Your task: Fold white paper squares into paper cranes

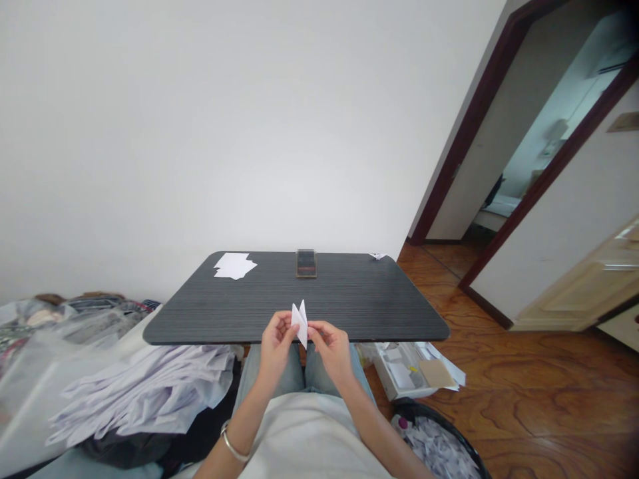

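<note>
Both my hands hold a small folded white paper (300,321) just above the near edge of a dark table (349,299). My left hand (276,342) pinches its left side, fingers closed on it. My right hand (332,346) pinches its right side in the same way. The paper is folded into pointed flaps that stick upward. A silver bracelet (232,447) is on my left wrist. My lap in jeans shows below the hands.
On the table lie a small stack of white sheets (233,265) at the far left, a phone (306,263) in the far middle and a tiny folded paper (377,255) at the far right. Heaped white paper (144,392) lies left; a box (409,369) and a bin of paper (439,446) right.
</note>
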Tool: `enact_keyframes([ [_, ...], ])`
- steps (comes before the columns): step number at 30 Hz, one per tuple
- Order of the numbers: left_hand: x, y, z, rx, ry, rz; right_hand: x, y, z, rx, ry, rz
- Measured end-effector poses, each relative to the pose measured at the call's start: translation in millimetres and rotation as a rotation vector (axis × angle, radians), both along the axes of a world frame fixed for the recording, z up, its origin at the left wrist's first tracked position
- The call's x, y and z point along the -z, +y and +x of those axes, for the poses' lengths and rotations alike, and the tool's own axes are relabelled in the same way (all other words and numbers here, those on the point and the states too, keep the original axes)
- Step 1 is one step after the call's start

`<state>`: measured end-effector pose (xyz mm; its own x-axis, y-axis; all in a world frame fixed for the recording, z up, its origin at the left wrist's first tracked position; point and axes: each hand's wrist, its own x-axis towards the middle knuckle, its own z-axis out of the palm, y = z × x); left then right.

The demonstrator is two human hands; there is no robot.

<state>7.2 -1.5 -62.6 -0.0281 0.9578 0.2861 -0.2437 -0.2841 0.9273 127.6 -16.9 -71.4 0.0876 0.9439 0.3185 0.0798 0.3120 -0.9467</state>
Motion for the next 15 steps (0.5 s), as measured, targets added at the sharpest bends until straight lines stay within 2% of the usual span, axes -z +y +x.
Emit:
enact_keyframes([
  [9,-2.1,-0.8,-0.1,0.066,-0.044,-0.014,0.1,1.1,-0.6,0.001,0.022,-0.009],
  [15,-0.9,-0.4,-0.4,0.067,-0.035,-0.027,0.0,0.5,-1.4,0.015,0.016,0.009],
])
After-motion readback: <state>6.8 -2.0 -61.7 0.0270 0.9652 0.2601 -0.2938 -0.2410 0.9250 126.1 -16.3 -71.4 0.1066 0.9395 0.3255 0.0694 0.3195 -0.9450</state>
